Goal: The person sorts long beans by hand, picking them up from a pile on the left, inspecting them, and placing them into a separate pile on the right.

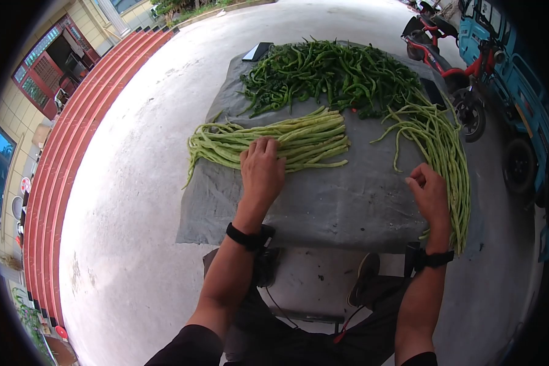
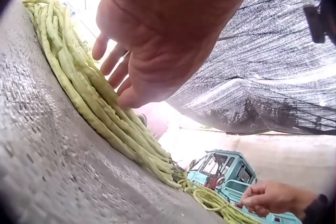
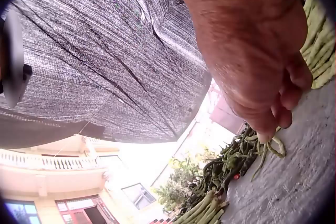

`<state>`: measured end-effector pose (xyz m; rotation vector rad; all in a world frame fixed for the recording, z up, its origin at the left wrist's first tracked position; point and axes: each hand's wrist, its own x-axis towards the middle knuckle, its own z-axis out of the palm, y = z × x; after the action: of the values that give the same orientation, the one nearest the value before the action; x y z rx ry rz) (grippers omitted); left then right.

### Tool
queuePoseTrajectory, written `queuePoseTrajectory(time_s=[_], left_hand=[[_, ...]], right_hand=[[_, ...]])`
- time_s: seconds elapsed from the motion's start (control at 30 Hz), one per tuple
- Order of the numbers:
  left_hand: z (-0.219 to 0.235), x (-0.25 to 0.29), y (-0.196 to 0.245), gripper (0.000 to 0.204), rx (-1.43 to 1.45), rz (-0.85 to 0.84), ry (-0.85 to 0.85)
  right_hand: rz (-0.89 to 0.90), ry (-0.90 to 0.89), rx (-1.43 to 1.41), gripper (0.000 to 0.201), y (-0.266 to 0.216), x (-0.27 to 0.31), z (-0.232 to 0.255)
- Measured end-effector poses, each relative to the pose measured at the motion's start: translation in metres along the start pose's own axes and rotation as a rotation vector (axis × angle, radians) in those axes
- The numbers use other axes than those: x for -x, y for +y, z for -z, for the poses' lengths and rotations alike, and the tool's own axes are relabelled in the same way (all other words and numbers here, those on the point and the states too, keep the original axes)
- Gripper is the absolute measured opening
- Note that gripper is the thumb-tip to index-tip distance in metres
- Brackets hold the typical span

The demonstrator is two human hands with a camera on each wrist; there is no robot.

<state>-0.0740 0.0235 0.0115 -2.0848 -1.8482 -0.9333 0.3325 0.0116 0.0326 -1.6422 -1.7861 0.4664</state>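
Nearest to me are the person's dark trousers (image 1: 311, 341), with a dark shoe (image 1: 363, 274) on the pale ground, and two forearms reaching forward, a black strap on each wrist. The left hand (image 1: 262, 171) rests on the bundle of long green beans (image 1: 299, 137), its fingers relaxed and fairly straight across the pods rather than wrapped round them. The right hand (image 1: 430, 188) is drawn in narrow, fingers bent and thumb close to them, just beside the loose pile of long beans (image 1: 448, 158); I cannot tell whether anything is pinched there. Both lots of beans lie on a grey woven sheet (image 1: 323, 201), the bundle sideways on the left, the looser pile trailing down the right edge, with a few pods curling inward. Beyond them, on the far part of the sheet, is a broad heap of green peppers (image 1: 341, 73), a spot of red at its near edge. A flat dark object (image 1: 433, 93) lies at the right of the heap, and another flat object (image 1: 258, 51) at its far left corner. Past the sheet, on the right, stand a red scooter (image 1: 436, 58) and a blue vehicle (image 1: 518, 79); on the left, red steps (image 1: 91, 134) run by a tiled building with a red-framed doorway (image 1: 55, 67).
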Motion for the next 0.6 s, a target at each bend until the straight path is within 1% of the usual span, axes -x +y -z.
queuePoseTrajectory(time_s=[0.17, 0.37, 0.6], left_hand=[[0.0052, -0.0034, 0.0006, 0.036, 0.01, 0.036, -0.027], [0.0014, -0.0048, -0.004, 0.038, -0.009, 0.058, -0.025], [-0.0014, -0.008, -0.0066, 0.037, -0.048, 0.053, -0.052]], right_hand=[[0.0, 0.001, -0.003, 0.02, -0.0009, -0.0003, 0.0001], [-0.01, -0.004, -0.026, 0.02, -0.002, 0.0004, 0.0002], [-0.01, -0.013, -0.023, 0.02, -0.0003, 0.0015, 0.0019]])
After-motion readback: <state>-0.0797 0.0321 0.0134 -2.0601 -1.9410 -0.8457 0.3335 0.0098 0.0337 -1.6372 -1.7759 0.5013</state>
